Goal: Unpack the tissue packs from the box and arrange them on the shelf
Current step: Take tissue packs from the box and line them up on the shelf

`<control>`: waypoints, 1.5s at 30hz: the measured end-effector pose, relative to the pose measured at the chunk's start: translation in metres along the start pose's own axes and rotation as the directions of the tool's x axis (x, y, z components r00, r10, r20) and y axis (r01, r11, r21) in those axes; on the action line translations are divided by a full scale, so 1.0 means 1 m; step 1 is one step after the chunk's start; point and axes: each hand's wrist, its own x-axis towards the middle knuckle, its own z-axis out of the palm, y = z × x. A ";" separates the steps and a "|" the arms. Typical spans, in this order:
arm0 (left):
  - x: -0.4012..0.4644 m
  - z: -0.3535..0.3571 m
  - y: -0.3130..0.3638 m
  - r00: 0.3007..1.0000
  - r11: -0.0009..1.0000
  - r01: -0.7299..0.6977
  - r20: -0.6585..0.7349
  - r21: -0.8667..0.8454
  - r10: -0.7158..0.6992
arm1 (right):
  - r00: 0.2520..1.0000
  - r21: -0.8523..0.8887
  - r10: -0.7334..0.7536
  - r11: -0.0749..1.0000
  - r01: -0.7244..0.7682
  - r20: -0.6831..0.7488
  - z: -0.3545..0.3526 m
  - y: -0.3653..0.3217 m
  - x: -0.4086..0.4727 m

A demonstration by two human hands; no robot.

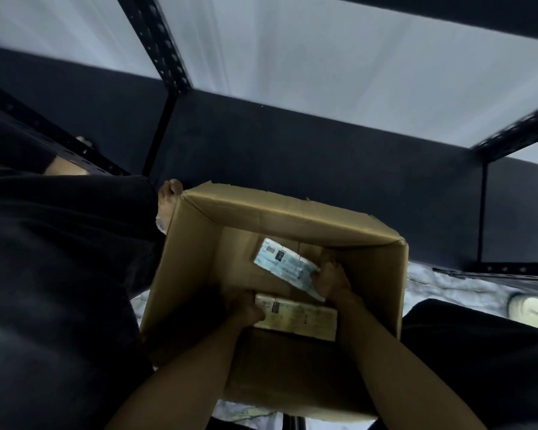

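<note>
An open cardboard box (199, 243) stands on the floor between my legs, below the black shelf (292, 144). Both my arms reach down into it. My left hand (246, 308) grips the left end of a yellowish tissue pack (302, 315) lying near the box's near wall. My right hand (333, 282) holds the right end of a pale blue tissue pack (280, 262), which is tilted up off the box bottom. The rest of the box bottom that I can see is bare cardboard.
The black metal rack has perforated uprights (159, 41) and white shelf boards (354, 63) above the dark front rail. My bare foot (168, 203) rests beside the box's left corner. Dark trouser legs (59, 274) flank the box. A pale shoe (531, 308) lies at the right.
</note>
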 end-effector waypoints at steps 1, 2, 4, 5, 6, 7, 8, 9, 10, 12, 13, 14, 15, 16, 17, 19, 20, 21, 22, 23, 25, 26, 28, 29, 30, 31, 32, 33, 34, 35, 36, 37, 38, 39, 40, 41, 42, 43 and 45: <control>0.000 0.002 0.004 1.000 1.000 -0.009 -0.006 -0.026 0.008 | 1.000 -0.013 -0.006 1.000 0.007 0.020 0.003 0.001 0.000; 0.002 0.003 0.006 1.000 0.999 -0.021 -0.022 -0.042 0.020 | 0.999 -0.033 -0.007 0.999 0.008 0.044 0.008 0.002 -0.001; 0.009 0.008 0.006 0.997 0.995 -0.063 -0.038 -0.075 0.060 | 0.997 -0.104 -0.022 0.994 0.029 0.072 0.016 0.004 0.000; 0.014 0.012 0.002 0.997 0.993 -0.078 -0.033 -0.086 0.075 | 0.997 -0.116 -0.027 0.993 0.036 0.078 0.020 0.005 0.001; 0.016 0.015 0.000 0.996 0.993 -0.089 -0.029 -0.079 0.087 | 0.997 -0.099 -0.025 0.995 0.033 0.079 0.022 0.006 0.003; 0.025 0.020 -0.006 0.995 0.994 -0.094 -0.035 -0.063 0.092 | 0.996 -0.067 -0.040 0.997 0.045 0.074 0.022 0.006 0.006; 0.033 0.026 -0.013 0.994 0.994 -0.094 -0.052 -0.049 0.092 | 0.995 -0.022 -0.058 0.998 0.060 0.077 0.022 0.006 0.008; 0.038 0.030 -0.018 0.993 0.994 -0.094 -0.070 -0.050 0.090 | 0.994 0.040 -0.078 0.996 0.075 0.077 0.020 0.005 0.009; 0.046 0.035 -0.024 0.994 0.993 -0.091 -0.066 -0.069 0.087 | 0.993 0.112 -0.077 0.991 0.067 0.088 0.019 0.003 0.011; 0.033 0.032 -0.014 0.994 0.991 -0.107 -0.046 -0.074 0.104 | 0.991 0.223 -0.076 0.974 0.050 0.112 0.017 -0.002 0.010; 0.023 0.029 -0.007 0.994 0.992 -0.100 -0.061 -0.076 0.096 | 0.987 0.240 -0.074 0.970 0.038 0.141 0.018 -0.002 0.010; 0.011 0.025 0.003 0.992 0.992 -0.098 -0.091 -0.082 0.091 | 0.984 0.231 -0.064 0.973 0.023 0.169 0.021 -0.003 0.009; 0.006 0.024 0.007 0.989 0.993 -0.098 -0.122 -0.072 0.089 | 0.982 0.197 -0.056 0.980 0.019 0.180 0.025 -0.003 0.009; 0.005 0.025 0.007 0.986 0.995 -0.090 -0.142 -0.049 0.082 | 0.984 0.151 -0.048 0.988 0.022 0.172 0.029 -0.002 0.010; 0.004 0.026 0.006 0.983 0.995 -0.093 -0.162 -0.032 0.087 | 0.988 0.120 -0.052 0.992 0.034 0.148 0.033 0.000 0.010; 0.001 0.025 0.006 0.980 0.995 -0.101 -0.171 -0.020 0.097 | 0.992 0.096 -0.065 0.994 0.055 0.108 0.034 -0.001 0.008; 0.000 0.022 0.007 0.984 0.995 -0.100 -0.148 -0.012 0.097 | 0.993 0.068 -0.065 0.996 0.059 0.096 0.032 -0.002 0.005; -0.004 0.018 0.008 0.987 0.995 -0.101 -0.123 -0.003 0.100 | 0.995 0.028 -0.063 0.998 0.061 0.082 0.029 -0.003 0.003; -0.009 0.011 0.010 0.988 0.994 -0.107 -0.109 0.003 0.107 | 0.996 -0.003 -0.056 0.998 0.057 0.071 0.025 -0.004 -0.001; -0.015 0.005 0.012 0.986 0.992 -0.121 -0.111 0.020 0.122 | 0.997 -0.023 -0.039 0.999 0.040 0.069 0.021 -0.005 -0.006; -0.025 -0.008 0.015 0.978 0.986 -0.165 -0.127 0.011 0.165 | 0.997 -0.014 -0.005 1.000 0.006 0.080 0.012 -0.002 -0.019; -0.029 -0.015 0.015 0.972 0.982 -0.187 -0.143 0.021 0.188 | 0.996 -0.014 -0.007 1.000 0.008 0.085 0.007 -0.001 -0.026; -0.046 -0.031 0.021 0.957 0.972 -0.217 -0.179 0.088 0.230 | 0.996 -0.017 -0.042 0.999 0.043 0.076 -0.004 0.002 -0.042; -0.054 -0.039 0.023 0.947 0.965 -0.238 -0.195 0.109 0.256 | 0.996 0.003 -0.063 0.998 0.063 0.059 -0.010 0.000 -0.050; -0.060 -0.047 0.026 0.935 0.956 -0.266 -0.210 0.119 0.287 | 0.996 0.024 -0.086 0.996 0.085 0.036 -0.016 -0.001 -0.059; -0.070 -0.056 0.029 0.921 0.946 -0.291 -0.226 0.139 0.317 | 0.994 0.028 -0.107 0.994 0.107 0.004 -0.021 -0.003 -0.067; -0.082 -0.067 0.033 0.901 0.935 -0.321 -0.256 0.153 0.351 | 0.991 0.026 -0.129 0.991 0.130 -0.029 -0.027 -0.006 -0.075; -0.094 -0.078 0.038 0.886 0.927 -0.334 -0.279 0.168 0.370 | 0.986 0.021 -0.155 0.987 0.157 -0.065 -0.034 -0.011 -0.085; -0.104 -0.090 0.041 0.860 0.917 -0.351 -0.323 0.187 0.395 | 0.977 0.021 -0.183 0.982 0.186 -0.106 -0.041 -0.016 -0.094; -0.118 -0.100 0.044 0.833 0.906 -0.366 -0.358 0.212 0.421 | 0.965 0.014 -0.222 0.974 0.226 -0.142 -0.047 -0.021 -0.107; -0.131 -0.108 0.046 0.807 0.890 -0.397 -0.376 0.225 0.455 | 0.949 -0.001 -0.261 0.964 0.265 -0.179 -0.055 -0.026 -0.122; -0.145 -0.116 0.049 0.789 0.877 -0.429 -0.381 0.219 0.481 | 0.934 -0.015 -0.281 0.959 0.285 -0.223 -0.064 -0.031 -0.138; -0.160 -0.125 0.050 0.766 0.861 -0.457 -0.392 0.223 0.509 | 0.918 -0.004 -0.286 0.955 0.296 -0.273 -0.074 -0.036 -0.158; -0.175 -0.135 0.051 0.736 0.837 -0.495 -0.398 0.235 0.547 | 0.901 0.016 -0.301 0.947 0.322 -0.314 -0.084 -0.040 -0.178; -0.192 -0.146 0.050 0.694 0.801 -0.543 -0.402 0.253 0.598 | 0.882 0.026 -0.323 0.936 0.352 -0.342 -0.091 -0.039 -0.193; -0.208 -0.157 0.047 0.650 0.766 -0.582 -0.409 0.273 0.640 | 0.863 0.029 -0.336 0.927 0.374 -0.378 -0.099 -0.038 -0.212; -0.228 -0.170 0.045 0.608 0.733 -0.612 -0.416 0.296 0.676 | 0.837 0.028 -0.350 0.917 0.398 -0.421 -0.110 -0.037 -0.232; -0.241 -0.185 0.043 0.575 0.714 -0.634 -0.436 0.297 0.692 | 0.808 0.016 -0.375 0.904 0.428 -0.454 -0.123 -0.035 -0.246; -0.261 -0.218 0.041 0.524 0.693 -0.685 -0.508 0.225 0.683 | 0.748 0.026 -0.444 0.852 0.523 -0.494 -0.152 -0.031 -0.265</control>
